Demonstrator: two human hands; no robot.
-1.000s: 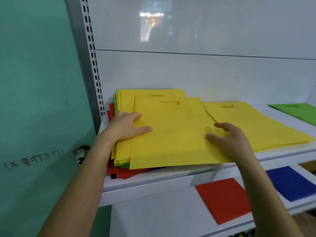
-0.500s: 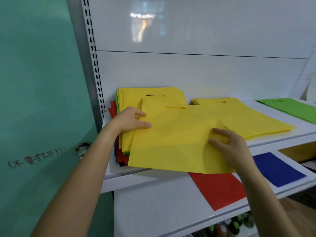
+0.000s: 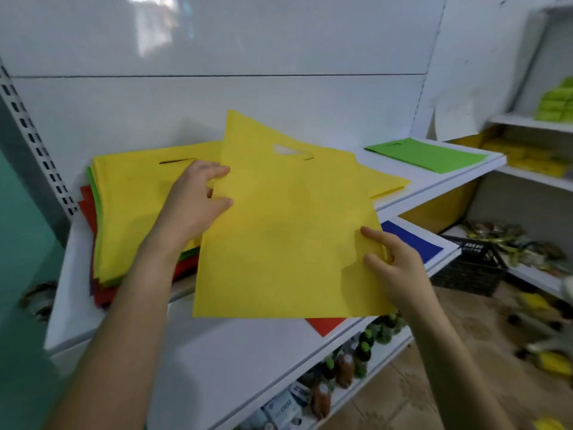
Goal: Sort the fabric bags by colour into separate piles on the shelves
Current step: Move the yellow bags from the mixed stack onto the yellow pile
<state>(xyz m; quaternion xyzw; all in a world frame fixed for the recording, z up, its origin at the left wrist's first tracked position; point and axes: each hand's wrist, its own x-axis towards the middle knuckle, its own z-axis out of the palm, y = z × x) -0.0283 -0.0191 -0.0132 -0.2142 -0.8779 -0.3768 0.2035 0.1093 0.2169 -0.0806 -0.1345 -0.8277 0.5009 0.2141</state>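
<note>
A yellow fabric bag (image 3: pixel 279 231) is lifted above the upper shelf (image 3: pixel 434 184). My left hand (image 3: pixel 195 203) pinches its left edge and my right hand (image 3: pixel 390 268) pinches its right edge. Beneath and to the left lies a mixed stack (image 3: pixel 130 206) with yellow bags on top and green, red and dark blue edges showing under them. A pile of yellow bags (image 3: pixel 384 184) lies on the shelf behind the held bag, mostly hidden. A green bag (image 3: pixel 424 155) lies further right on the same shelf. On the lower shelf (image 3: pixel 248 352) a red bag (image 3: pixel 325 325) and a blue bag (image 3: pixel 412 243) peek out.
Bottles and boxes (image 3: pixel 341 370) stand on the bottom shelf. A black crate (image 3: pixel 471 271) sits on the floor at the right, beside shelves with green packs (image 3: pixel 555 103) and yellow goods. A teal door (image 3: pixel 21 243) is at the left.
Both hands have lifted the top yellow bag off the stack and carried it up and to the right. The view has turned right, showing more of the room.
</note>
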